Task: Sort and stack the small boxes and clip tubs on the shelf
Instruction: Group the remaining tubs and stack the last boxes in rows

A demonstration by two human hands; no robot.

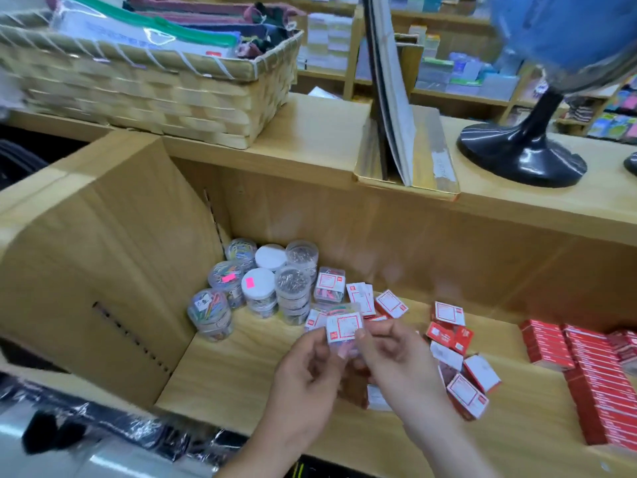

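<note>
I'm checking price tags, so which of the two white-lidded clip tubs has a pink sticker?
The nearer white-lidded tub, in the middle row; the rear white-lidded tub has a bare lid.

We see bright, even light, apparently from overhead; glare on the globe base (pixel 517 157), soft shadow inside the shelf (pixel 241 367), motion blur on the basket (pixel 144 94), bowed edges.
</note>
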